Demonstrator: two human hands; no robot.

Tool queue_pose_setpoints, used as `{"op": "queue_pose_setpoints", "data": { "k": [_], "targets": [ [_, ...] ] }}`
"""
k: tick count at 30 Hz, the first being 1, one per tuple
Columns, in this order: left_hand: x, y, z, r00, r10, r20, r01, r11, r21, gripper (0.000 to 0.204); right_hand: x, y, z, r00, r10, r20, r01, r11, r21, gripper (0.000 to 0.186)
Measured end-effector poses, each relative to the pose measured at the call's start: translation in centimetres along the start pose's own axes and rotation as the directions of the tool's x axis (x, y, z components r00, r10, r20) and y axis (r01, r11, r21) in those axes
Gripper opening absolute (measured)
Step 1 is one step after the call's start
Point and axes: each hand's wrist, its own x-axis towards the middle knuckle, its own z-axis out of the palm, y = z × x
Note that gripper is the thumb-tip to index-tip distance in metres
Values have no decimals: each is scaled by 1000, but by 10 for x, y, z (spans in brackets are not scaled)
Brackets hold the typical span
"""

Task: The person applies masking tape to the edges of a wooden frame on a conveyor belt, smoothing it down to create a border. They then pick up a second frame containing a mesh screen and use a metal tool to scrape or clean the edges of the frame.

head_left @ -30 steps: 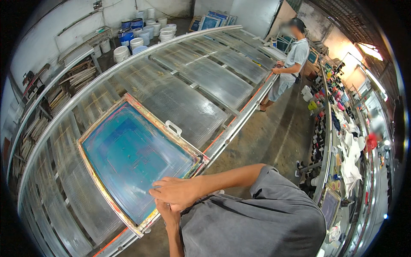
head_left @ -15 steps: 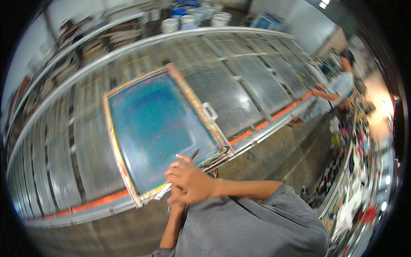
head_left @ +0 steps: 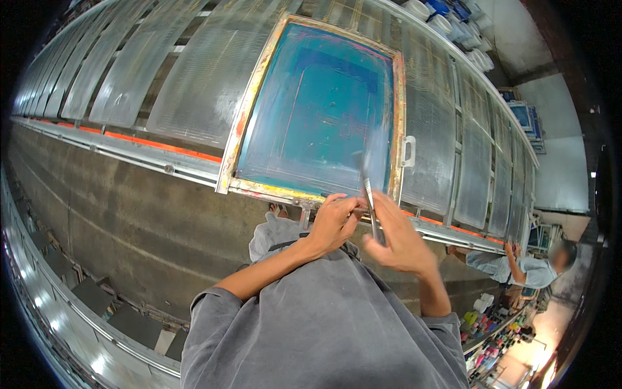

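In front of me a screen-printing frame (head_left: 247, 123) with a teal mesh lies on the long table, its near edge by my hands. My right hand (head_left: 403, 241), a little blurred, is closed on a slim tool (head_left: 372, 206) with a grey handle and a pale band. The tool's far tip smears over the mesh, so its kind is unclear. Close by on the left, my left hand (head_left: 334, 223) has its fingers pinched together at the frame's near edge. A thin dark stick-like piece shows at those fingertips, mostly hidden.
Clear ribbed panels (head_left: 207, 91) line the table on both sides, with an orange strip (head_left: 162, 147) along its near rail. A white handle (head_left: 408, 151) sticks out at the frame's right side. Another person (head_left: 518, 266) stands at the far right. White buckets (head_left: 440, 24) stand behind the table.
My view has turned, so the frame now lies straight ahead. My hands, clasped together before, have moved apart, and the slim tool now shows in my right hand.
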Motion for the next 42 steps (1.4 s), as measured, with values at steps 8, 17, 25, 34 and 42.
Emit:
{"op": "queue_pose_setpoints", "data": {
  "k": [8, 17, 25, 34, 42],
  "targets": [
    [-1, -7, 3, 999, -43, -10, 43, 998, 44, 10, 13, -19, -31, 927, -133, -350, -72, 853, -516, 55],
    [0, -5, 10, 997, -6, -71, 7, 1000, 7, 10, 13, -25, 5, 882, 443, -158, -417, 892, 176, 41],
    [0, -10, 8, 1000, -17, -8, 18, 999, 30, 9, 17, -41, -47, 930, -273, -248, 140, 884, -446, 57],
    [2, -7, -11, 996, -64, 69, 62, 998, 30, 17, 9, -5, 9, 957, 276, -92, -268, 959, 88, 34],
    [16, -25, -119, 978, -195, 72, 188, 977, 97, 34, 3, -35, -41, 951, 272, -144, -243, 951, 192, 24]
  ]
}}
